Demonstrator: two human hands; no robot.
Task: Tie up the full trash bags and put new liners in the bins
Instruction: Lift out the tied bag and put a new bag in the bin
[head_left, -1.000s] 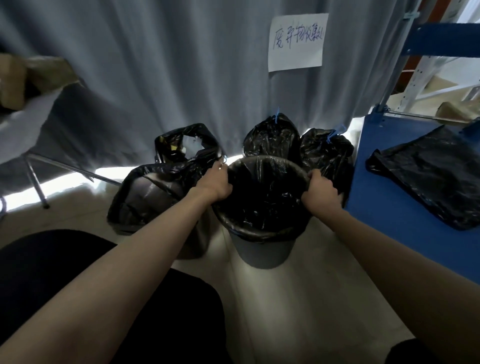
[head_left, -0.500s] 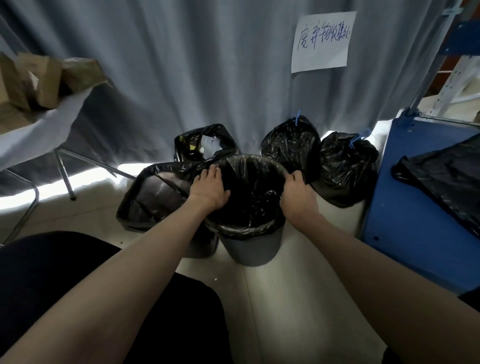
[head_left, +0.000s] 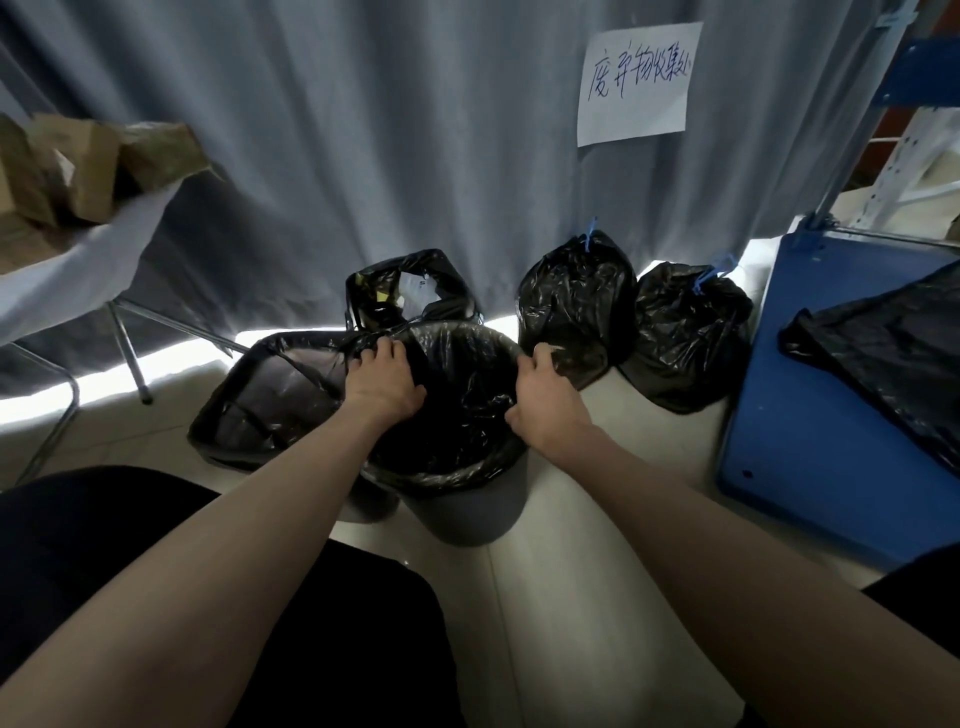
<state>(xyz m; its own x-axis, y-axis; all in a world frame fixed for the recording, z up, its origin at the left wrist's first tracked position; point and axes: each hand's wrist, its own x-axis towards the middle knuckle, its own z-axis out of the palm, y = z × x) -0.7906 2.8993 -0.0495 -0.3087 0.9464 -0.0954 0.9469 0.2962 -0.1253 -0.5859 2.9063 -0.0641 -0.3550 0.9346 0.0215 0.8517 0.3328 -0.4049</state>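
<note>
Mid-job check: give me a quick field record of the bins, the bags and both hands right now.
front bin: grey, black liner folded over its rim
left hand: on the liner at the rim's left side
right hand: fingers curled over the liner at the rim's right side
left bin: lined
back bin: bag open, rubbish showing
tied bags: two by the curtain, blue ties
spare bags: on the blue surface

Grey curtain (head_left: 363, 156), pale floor (head_left: 597, 597)

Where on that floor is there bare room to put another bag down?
Bare pale floor lies between the grey bin and the blue cabinet. By the grey curtain it is crowded: two tied black bags, an open one.
</note>
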